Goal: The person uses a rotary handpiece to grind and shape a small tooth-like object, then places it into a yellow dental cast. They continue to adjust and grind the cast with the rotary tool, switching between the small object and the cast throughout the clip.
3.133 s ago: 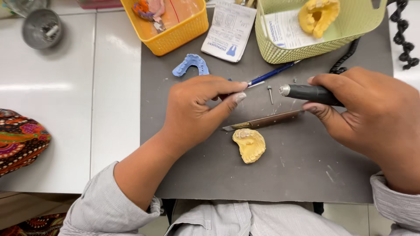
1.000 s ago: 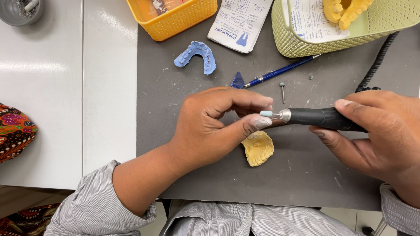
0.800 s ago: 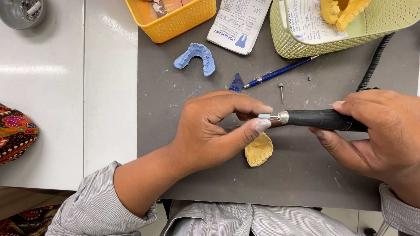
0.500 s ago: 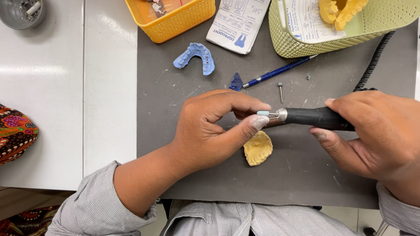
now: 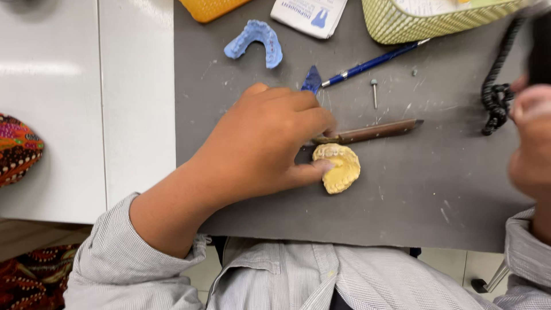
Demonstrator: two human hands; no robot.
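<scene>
Yellow plaster dental cast (image 5: 340,166), lumpy, left hand (image 5: 264,143) touching, grey mat (image 5: 402,201)

Two bare hands, no gloves, rings or watch in sight. Left hand (image 5: 264,143) broad-backed, with short, plain nails on the fingers (image 5: 313,169). Right hand (image 5: 531,143) blurred at the frame's edge, detail hard to tell. Both forearms clad in a light grey shirt of fine check or small weave. Left sleeve (image 5: 120,258) pushed up above the wrist, bunched in soft folds, cuff hem showing. Right sleeve (image 5: 525,241) reaching nearer the wrist. Shirt front (image 5: 321,275) of the same cloth, with a buttoned placket and seams visible.
</scene>
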